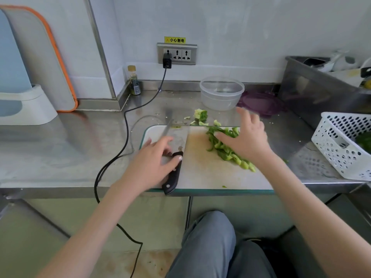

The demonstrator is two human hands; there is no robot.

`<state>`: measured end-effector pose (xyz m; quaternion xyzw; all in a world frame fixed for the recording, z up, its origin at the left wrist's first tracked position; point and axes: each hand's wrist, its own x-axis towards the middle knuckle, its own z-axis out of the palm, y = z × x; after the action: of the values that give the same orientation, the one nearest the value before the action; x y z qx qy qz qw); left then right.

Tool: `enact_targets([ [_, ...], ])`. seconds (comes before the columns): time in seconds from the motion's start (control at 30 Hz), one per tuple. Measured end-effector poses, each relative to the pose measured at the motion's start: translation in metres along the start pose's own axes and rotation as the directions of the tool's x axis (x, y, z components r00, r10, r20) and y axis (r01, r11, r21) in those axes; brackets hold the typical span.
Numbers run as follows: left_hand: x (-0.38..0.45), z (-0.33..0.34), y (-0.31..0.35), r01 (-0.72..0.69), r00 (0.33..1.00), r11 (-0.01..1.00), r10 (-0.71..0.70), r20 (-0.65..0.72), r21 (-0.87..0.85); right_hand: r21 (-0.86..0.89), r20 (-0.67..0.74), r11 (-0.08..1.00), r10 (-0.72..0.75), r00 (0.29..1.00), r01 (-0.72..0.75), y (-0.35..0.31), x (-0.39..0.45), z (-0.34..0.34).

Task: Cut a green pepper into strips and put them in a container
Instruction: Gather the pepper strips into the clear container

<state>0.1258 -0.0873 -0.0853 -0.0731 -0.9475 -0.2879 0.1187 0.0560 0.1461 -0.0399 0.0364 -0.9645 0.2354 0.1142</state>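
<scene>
Board: a white cutting board [202,169] is laid on the steel counter [60,141], its near edge at the counter's front edge.
Knife: a cleaver [176,145] is laid flat on the left part of the board, black handle pointing near, blade pointing far.
Left hand: the left hand [154,161] is rested on the cleaver where blade meets handle, fingers loosely spread, thumb laid on the handle; no closed grip is seen.
Strips: a pile of green pepper strips [226,147] is spread on the right part of the board, running from far left to near right.
Right hand: the right hand [247,137] is held over the pile, fingers straight and spread, fingertips touching the far strips; nothing is clamped.
Scraps: the pepper core [200,115] and small bits are left on the counter just beyond the board's far edge.
Container: a clear plastic bowl [221,93] is set far of the board, near the wall; no strips are seen inside.
Lid: a purple lid [261,104] is laid just right of the bowl.
Basket: a white perforated basket [345,145] is placed at the right edge, something green inside.
Cable: a black cable [124,125] is run from the wall socket [176,54] across the counter and over its front edge.
</scene>
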Motion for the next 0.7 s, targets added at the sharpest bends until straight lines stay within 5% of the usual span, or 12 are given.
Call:
enact_targets([
  [0.13,0.057,0.000,0.040,-0.049,0.998,0.989,0.043,-0.046,-0.141,-0.153,0.163,0.983,0.124,0.979,-0.099,0.044,-0.005,0.000],
  [0.37,0.141,0.082,0.073,0.022,0.936,0.995,0.016,0.353,-0.102,-0.088,0.219,0.996,-0.008,0.976,0.028,0.053,-0.005,0.025],
  [0.7,0.122,0.094,0.086,0.142,0.979,0.987,-0.128,0.159,-0.077,0.189,0.259,0.944,-0.312,0.914,0.269,0.060,0.021,0.022],
])
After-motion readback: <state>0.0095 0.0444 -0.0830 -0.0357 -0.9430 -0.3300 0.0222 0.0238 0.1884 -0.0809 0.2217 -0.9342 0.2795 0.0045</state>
